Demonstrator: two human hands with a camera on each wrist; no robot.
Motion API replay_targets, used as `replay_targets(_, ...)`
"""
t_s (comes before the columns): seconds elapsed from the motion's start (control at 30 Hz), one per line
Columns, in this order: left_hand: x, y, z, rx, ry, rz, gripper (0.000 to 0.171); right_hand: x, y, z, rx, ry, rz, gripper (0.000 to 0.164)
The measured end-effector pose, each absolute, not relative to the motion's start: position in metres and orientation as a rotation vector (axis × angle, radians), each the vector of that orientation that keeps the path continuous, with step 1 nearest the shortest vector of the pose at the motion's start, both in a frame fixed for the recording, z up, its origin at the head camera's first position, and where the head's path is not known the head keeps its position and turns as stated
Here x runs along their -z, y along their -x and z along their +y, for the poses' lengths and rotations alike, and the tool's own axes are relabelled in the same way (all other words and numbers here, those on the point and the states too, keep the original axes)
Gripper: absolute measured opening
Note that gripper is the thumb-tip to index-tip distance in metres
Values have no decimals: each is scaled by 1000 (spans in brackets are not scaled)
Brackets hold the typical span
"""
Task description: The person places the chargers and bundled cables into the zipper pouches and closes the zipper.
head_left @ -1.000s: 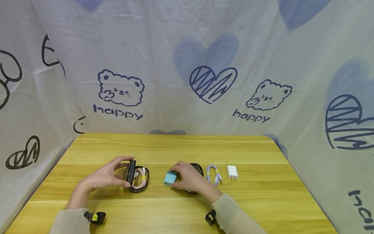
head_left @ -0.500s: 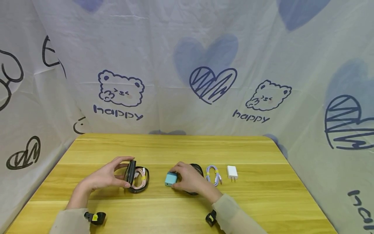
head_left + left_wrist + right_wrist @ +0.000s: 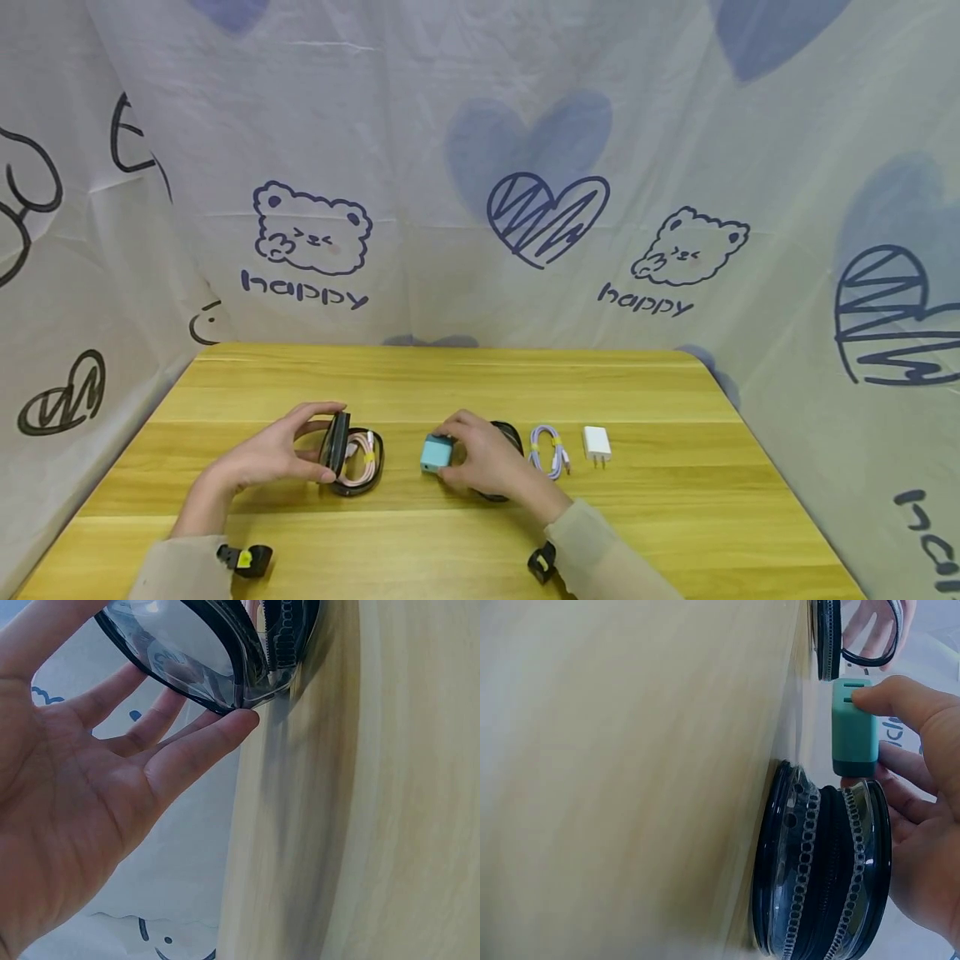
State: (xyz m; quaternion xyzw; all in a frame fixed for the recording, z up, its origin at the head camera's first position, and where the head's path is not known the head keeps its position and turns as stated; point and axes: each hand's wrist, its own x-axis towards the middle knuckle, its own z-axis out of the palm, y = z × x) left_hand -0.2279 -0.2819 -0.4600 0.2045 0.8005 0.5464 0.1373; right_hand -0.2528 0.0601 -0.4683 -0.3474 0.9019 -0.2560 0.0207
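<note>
My left hand (image 3: 262, 451) holds up the lid of a round clear zip case (image 3: 337, 446) with black trim. The left wrist view has fingertips on the rim of the case (image 3: 196, 645). A coiled pink cable (image 3: 365, 465) with a yellow tie lies in its base. My right hand (image 3: 486, 457) pinches a teal charger plug (image 3: 435, 454) between thumb and fingers, to the right of that case. In the right wrist view, two slots show on the end of the charger plug (image 3: 854, 727). A second round zip case (image 3: 821, 870) stands beside that hand, seemingly zipped; its contents are hidden.
Right of the second case, a coiled purple cable (image 3: 555, 454) with yellow ties lies on the wooden table (image 3: 420, 550). A white charger plug (image 3: 597, 443) with prongs is farther right. A printed cloth (image 3: 420, 250) hangs behind the table.
The teal charger plug has shifted very slightly up and left in my right hand's grip. My left hand keeps the lid raised in the same spot.
</note>
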Motion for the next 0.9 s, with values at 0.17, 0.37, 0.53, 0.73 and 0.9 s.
replay_targets(0.17, 461, 228, -282, -1582, -603, 2315, 95, 469, 253, 57, 872, 1065, 2802, 51)
replay_targets(0.37, 460, 227, -282, -1576, -591, 2321, 95, 469, 254, 50, 982, 1041, 2799, 52)
replay_targets(0.53, 458, 226, -282, -1570, -577, 2327, 95, 466, 254, 43, 1069, 1074, 2795, 51)
replay_targets(0.73, 457, 226, -282, -1574, -576, 2318, 94, 463, 254, 34, 1205, 1139, 2760, 51)
replay_targets(0.9, 458, 226, -281, -1573, -583, 2322, 95, 462, 255, 25, 1259, 1164, 2749, 52)
